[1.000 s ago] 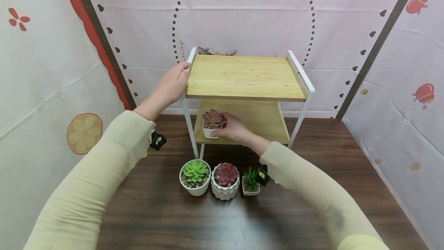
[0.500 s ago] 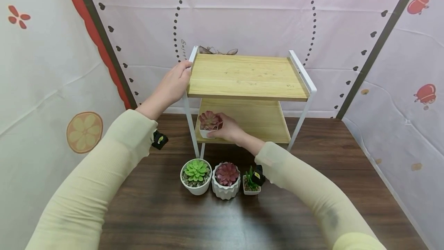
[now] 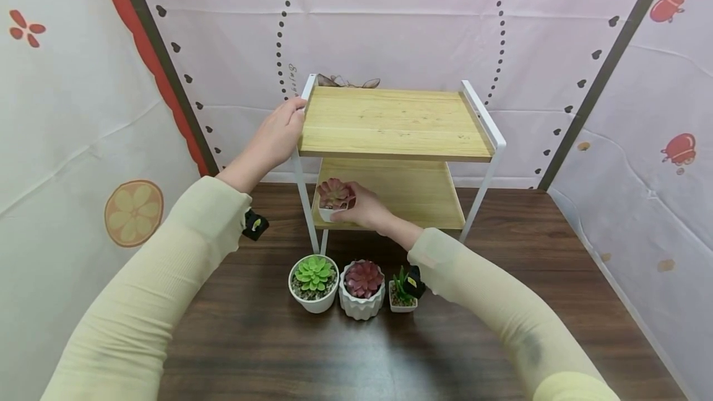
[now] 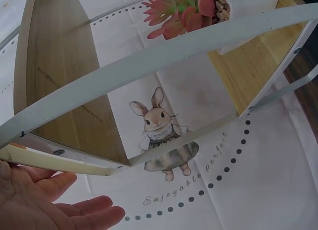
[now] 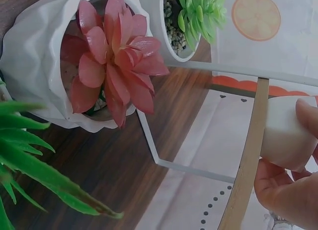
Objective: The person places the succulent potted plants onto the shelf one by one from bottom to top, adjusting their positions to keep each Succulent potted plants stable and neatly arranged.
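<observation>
A two-tier shelf (image 3: 392,122) with wooden boards and a white metal frame stands on the table. At its upper left rail, my left hand (image 3: 278,135) holds the frame; its lower fingers extend loosely outside it in the left wrist view. My right hand (image 3: 364,206) reaches over the lower board (image 3: 414,194) and grips a small potted red succulent (image 3: 334,192) by its white pot (image 5: 285,133). The pot is at the front left of that board, and the red and green leaves (image 4: 181,14) show in the left wrist view.
In front of the shelf stand a green succulent in a round white pot (image 3: 314,305), a red succulent in a fluted white pot (image 3: 362,309) and a small spiky green plant (image 3: 400,289), partly behind the right wrist's camera. Printed cloth (image 3: 390,36) hangs behind.
My right hand has moved slightly left with the potted succulent and then stayed nearly still, the pot now nearer the shelf's left leg. The left hand keeps its place on the rail.
</observation>
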Motion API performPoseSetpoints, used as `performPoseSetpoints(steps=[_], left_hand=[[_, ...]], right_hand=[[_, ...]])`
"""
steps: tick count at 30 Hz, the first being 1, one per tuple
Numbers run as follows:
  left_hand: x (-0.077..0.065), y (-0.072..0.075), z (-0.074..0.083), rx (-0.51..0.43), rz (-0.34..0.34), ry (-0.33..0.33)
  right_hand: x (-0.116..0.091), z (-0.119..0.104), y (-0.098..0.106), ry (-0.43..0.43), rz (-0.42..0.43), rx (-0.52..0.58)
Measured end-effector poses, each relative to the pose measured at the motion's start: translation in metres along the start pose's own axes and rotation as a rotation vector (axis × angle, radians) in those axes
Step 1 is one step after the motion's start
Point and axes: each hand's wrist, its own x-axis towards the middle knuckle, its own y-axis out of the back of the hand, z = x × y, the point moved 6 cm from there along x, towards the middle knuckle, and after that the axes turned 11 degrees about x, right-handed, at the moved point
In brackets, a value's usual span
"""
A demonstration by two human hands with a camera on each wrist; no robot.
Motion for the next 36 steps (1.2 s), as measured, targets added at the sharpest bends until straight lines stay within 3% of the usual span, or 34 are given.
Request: performPoseSetpoints(steps=[10,15,19,24,28,36], left_hand=[[0.003,-0.004,-0.001,0.008,0.001,-0.002],[0.005,-0.006,-0.001,0.002,0.000,-0.005],[0.006,-0.006,0.000,-0.008,0.004,-0.008],[0.005,-0.004,-0.001,-0.006,0.004,-0.007],[0.004,-0.003,-0.001,-0.002,0.003,-0.003],[0.004,-0.003,-0.001,-0.003,0.014,-0.012]], right_hand=[[-0.009,-0.005,0.010,0.031,-0.036,0.045],[-0.041,-0.019,0.038,0.120,-0.052,0.068],[-0.079,-0.013,0.056,0.198,-0.121,0.117],[-0.120,0.028,0.060,0.229,-0.229,0.073],[-0.135,0.079,0.058,0.199,-0.214,0.050],[-0.145,0.166,0.031,-0.032,-0.111,0.085]])
